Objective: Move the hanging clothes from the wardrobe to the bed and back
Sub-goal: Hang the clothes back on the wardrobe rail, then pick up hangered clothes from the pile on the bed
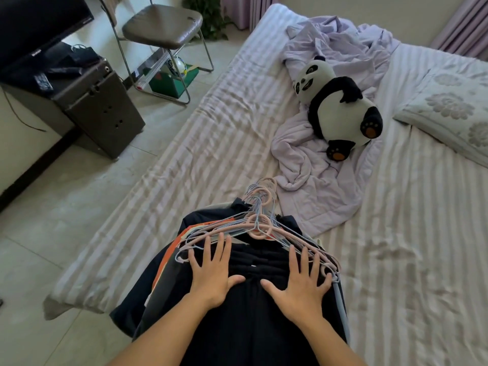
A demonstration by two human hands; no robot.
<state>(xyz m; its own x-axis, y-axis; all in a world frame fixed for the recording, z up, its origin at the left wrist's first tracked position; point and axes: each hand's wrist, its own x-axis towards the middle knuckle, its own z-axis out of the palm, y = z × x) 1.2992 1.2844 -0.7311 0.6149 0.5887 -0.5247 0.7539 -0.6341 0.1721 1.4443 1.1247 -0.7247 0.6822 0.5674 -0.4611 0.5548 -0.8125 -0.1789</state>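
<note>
At the bottom of the frame we find both forearms reaching forward. The left hand [211, 273] and the right hand [301, 282] lie flat, fingers spread and straight, pressing on a stack of dark clothes [248, 307]; neither hand grips anything. The stack lies at the near edge of the bed [396, 260], its lower part hanging over the side towards the floor. Orange and grey garment edges show at the left side of the stack. Just beyond the fingertips, in the lower centre, we note a bundle of pink and blue hangers [260, 223] on top of the clothes, hooks pointing up the frame. Further up, right of centre, a crumpled lilac cover [317, 186] lies on the striped sheet, with a panda plush [340, 112] on it. A patterned pillow [449, 109] sits at the right edge. At the upper left, on the tiled floor, stand a dark cabinet [105, 109] and a folding chair [163, 25]
</note>
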